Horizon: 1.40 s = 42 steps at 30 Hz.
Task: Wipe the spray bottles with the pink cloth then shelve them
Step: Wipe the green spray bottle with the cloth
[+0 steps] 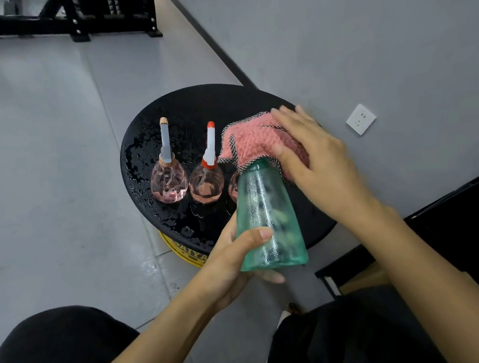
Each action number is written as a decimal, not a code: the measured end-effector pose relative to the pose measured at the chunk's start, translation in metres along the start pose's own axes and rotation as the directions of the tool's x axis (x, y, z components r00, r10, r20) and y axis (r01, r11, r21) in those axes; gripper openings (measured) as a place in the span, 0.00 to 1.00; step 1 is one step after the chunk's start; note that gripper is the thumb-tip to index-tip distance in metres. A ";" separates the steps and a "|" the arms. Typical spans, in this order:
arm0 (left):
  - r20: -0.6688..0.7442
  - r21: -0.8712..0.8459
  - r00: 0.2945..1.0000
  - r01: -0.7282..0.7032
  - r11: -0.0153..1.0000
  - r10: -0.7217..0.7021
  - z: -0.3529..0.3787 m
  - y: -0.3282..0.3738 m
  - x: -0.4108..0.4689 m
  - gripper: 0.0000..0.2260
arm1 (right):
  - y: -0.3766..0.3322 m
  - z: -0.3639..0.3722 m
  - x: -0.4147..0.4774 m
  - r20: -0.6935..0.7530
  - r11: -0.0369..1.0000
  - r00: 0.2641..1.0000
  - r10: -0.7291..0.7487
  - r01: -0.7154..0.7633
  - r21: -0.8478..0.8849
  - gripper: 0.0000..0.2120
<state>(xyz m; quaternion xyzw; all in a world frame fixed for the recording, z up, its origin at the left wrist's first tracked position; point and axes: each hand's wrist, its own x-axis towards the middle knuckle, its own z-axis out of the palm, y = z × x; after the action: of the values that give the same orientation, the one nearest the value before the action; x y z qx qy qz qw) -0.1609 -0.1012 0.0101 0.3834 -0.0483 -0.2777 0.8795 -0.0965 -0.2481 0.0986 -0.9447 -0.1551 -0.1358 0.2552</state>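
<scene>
Nearest my view are my two knees in black fabric, low in the frame, with both bare forearms reaching out between them. My left hand is closed around the lower body of the green spray bottle, thumb laid across the front near the base and fingers wrapped behind it. The bottle is held off the bench, tilted with its neck pointing away from me, and its clear green wall shows droplets. My right hand lies over the pink cloth, fingers spread and pressing it down onto the top of the green bottle, so the sprayer head is hidden under the cloth. The cloth has a checked black-and-white border that hangs against the bottle's shoulder.

Beyond them is the round black bench, its top wet and beaded with water. Two pink-tinted spray bottles stand upright on it, side by side: the left one has a grey sprayer with a tan tip, the next a white sprayer with an orange tip. A third pink bottle shows only as a sliver just behind the green one. A yellow base shows under the bench edge. On the grey wall to the right sits a white socket.
</scene>
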 end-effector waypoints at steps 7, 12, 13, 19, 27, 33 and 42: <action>-0.010 0.057 1.000 0.009 0.998 -0.008 0.001 -0.003 0.001 0.33 | -0.004 -0.001 0.001 -0.259 0.994 0.960 -0.106 0.100 -0.037 0.11; 0.007 0.092 1.000 0.016 0.996 -0.017 0.001 -0.005 0.001 0.32 | -0.021 -0.023 0.030 -0.345 0.977 0.915 -0.211 0.188 -0.099 0.07; 0.007 0.093 1.000 0.016 0.996 -0.017 0.001 -0.005 0.001 0.32 | -0.023 -0.025 0.036 -0.343 0.972 0.911 -0.231 0.202 -0.119 0.07; 0.025 0.079 0.999 0.025 0.997 -0.027 0.000 -0.004 0.000 0.32 | -0.011 -0.017 0.043 0.128 0.977 0.992 -0.021 0.048 -0.206 0.25; 0.017 0.012 1.000 0.011 1.000 -0.011 0.003 -0.001 -0.001 0.31 | -0.004 0.000 0.019 0.367 0.950 0.920 -0.137 0.227 -0.216 0.25; 0.027 0.058 1.000 0.003 0.998 -0.005 0.001 -0.004 -0.001 0.31 | 0.004 0.001 0.029 0.311 0.959 0.950 -0.021 0.107 -0.262 0.26; 0.009 0.038 1.000 -0.025 0.999 0.025 0.001 -0.002 -0.001 0.29 | -0.015 0.009 0.007 0.394 0.919 0.897 -0.200 0.311 -0.241 0.26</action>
<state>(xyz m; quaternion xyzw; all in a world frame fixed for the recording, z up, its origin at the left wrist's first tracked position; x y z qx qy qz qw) -0.1628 -0.1025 0.0096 0.3982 -0.0621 -0.2673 0.8753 -0.0936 -0.2291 0.1003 -0.9518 -0.3012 -0.0141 0.0564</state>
